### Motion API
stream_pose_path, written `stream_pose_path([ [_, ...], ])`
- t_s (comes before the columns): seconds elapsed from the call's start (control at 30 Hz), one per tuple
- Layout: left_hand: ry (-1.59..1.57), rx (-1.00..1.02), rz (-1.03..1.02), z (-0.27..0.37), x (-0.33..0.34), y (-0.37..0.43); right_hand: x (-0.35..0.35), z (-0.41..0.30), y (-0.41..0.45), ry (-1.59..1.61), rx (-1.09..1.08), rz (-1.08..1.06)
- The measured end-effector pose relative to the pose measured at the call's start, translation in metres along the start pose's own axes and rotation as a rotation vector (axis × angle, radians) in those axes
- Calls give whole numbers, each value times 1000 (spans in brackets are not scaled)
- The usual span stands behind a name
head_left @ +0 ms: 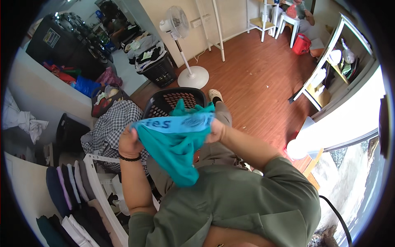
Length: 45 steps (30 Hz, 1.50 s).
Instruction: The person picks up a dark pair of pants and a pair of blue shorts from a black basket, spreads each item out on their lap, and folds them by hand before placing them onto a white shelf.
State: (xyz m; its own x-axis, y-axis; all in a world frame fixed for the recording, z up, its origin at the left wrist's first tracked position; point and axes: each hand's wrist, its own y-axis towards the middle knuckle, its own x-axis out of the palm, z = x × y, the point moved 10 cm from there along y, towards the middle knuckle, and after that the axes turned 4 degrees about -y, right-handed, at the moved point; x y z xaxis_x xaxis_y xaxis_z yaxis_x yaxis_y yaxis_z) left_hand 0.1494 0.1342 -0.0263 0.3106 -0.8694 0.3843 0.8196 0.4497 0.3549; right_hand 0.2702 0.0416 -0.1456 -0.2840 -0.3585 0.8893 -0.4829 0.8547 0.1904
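Note:
A pair of teal underwear (172, 151) with a light blue waistband hangs stretched between my two hands above my lap. The waistband bears dark writing. My left hand (129, 142) grips one end of the band, with a dark beaded bracelet on that wrist. At the opposite end my right hand (216, 131) has hold of the band, its fingers partly hidden by the cloth. Just beyond the garment stands a black plastic laundry basket (151, 105), its inside partly covered by the cloth. The fabric is slightly blurred.
Folded clothes (66, 185) stand in rows at lower left beside a white frame (101, 191). Houndstooth fabric (108, 129) lies left of the basket. Ahead are a white pedestal fan (193, 77) and a full laundry basket (160, 72). A person sits by a white stool (288, 20).

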Motion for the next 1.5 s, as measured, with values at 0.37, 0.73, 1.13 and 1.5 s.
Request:
stream_pose_path([
  [0.37,1174,-906,-496,5,27,-34,59,-105,-50,-2962,171,4],
  [0.73,51,-360,144,-62,51,-3,179,-115,-14,-2083,-662,415],
  [1.13,1610,-291,-338,-81,65,-28,197,-182,-25,-2666,-972,680],
  [1.5,1883,228,-68,66,55,-8,117,-199,-51,-3080,-541,403],
])
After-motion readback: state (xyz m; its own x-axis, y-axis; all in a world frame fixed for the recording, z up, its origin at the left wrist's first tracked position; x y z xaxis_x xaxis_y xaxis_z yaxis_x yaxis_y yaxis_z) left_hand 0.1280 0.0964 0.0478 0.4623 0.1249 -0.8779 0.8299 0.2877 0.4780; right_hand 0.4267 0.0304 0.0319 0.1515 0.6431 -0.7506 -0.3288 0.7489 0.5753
